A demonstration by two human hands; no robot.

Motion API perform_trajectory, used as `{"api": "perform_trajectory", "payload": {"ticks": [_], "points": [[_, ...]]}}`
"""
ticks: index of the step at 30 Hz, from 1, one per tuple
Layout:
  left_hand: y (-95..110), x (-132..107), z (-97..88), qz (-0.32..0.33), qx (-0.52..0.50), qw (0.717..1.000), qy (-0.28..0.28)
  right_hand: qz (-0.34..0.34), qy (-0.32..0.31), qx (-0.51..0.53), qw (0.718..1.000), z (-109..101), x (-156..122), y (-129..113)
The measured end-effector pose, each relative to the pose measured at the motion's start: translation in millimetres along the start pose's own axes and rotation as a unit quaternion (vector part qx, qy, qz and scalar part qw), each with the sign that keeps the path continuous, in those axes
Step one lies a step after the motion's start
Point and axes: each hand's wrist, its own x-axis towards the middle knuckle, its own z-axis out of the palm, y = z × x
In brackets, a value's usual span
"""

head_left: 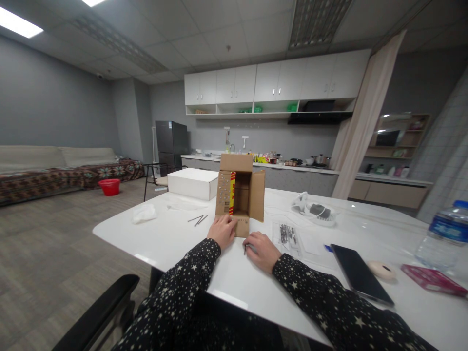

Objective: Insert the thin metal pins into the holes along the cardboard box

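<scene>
An open cardboard box (224, 195) stands on the table with its opening facing me and its flaps spread. Small shiny dots cover its left flap, beside a yellow-and-red strip. A few more dots run along the front flap (242, 228), which hangs toward me. My left hand (222, 231) is closed at that flap's left edge, fingertips pressed on the cardboard. Just right of it, my right hand (262, 249) rests low over the table, fingers curled round a small dark thin piece (244, 250), mostly hidden. Several thin metal rods (199, 220) lie to the left.
A clear packet of dark small parts (288, 235) lies right of the box. Farther right are a phone (360, 273), a water bottle (444, 236) and a pink packet (433, 280). Behind stand a white box (192, 184) and a white cabled item (318, 212).
</scene>
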Motion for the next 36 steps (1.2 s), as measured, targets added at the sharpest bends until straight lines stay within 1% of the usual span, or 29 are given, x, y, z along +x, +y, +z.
{"api": "perform_trajectory", "payload": {"ticks": [8,12,20,24,30,36], "points": [[-0.2,0.2,-0.5,-0.01,-0.022,0.999,0.021,-0.003,0.002,0.004,1.0,1.9,-0.3,2.2],[0.2,0.0,-0.3,-0.013,-0.004,1.0,0.013,-0.002,-0.001,0.006,1.0,1.1,-0.1,1.5],[1.6,-0.9,-2.8,-0.01,-0.018,1.0,0.01,-0.002,0.002,0.003,1.0,1.2,-0.5,1.3],[1.5,-1.3,-1.6,0.001,-0.008,1.0,0.008,0.0,0.002,-0.002,1.0,2.6,-0.6,2.4],[4.0,-1.4,-0.4,0.029,0.0,0.999,-0.014,0.005,0.0,0.003,1.0,0.2,-0.3,1.0],[5.1,-1.5,-1.9,0.036,-0.001,0.999,-0.014,-0.011,-0.005,0.019,1.0,-2.1,0.1,-0.7]]}}
